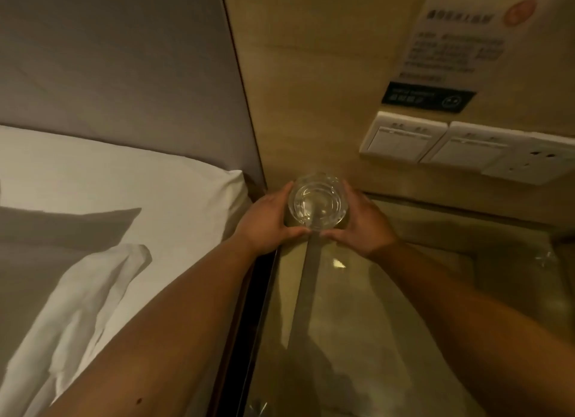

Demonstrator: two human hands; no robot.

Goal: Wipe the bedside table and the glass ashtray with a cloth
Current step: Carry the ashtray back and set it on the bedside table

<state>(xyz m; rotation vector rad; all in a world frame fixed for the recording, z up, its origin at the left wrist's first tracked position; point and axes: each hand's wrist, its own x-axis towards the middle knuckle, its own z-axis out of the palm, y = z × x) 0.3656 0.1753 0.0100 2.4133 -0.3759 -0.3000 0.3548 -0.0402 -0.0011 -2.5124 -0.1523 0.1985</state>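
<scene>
A round clear glass ashtray (316, 202) sits at the far left corner of the glass-topped bedside table (357, 339), close to the wall. My left hand (264, 220) cups its left side and my right hand (361, 223) cups its right side, thumbs meeting at its near rim. I cannot tell whether the ashtray rests on the table or is lifted slightly. A white cloth (87, 307) lies crumpled on the bed to the left, apart from both hands.
A bed with white sheets (124, 183) and a grey padded headboard (124, 59) is on the left. On the wood wall behind the table are light switches (404, 139), a socket (529, 164) and a printed notice (460, 43).
</scene>
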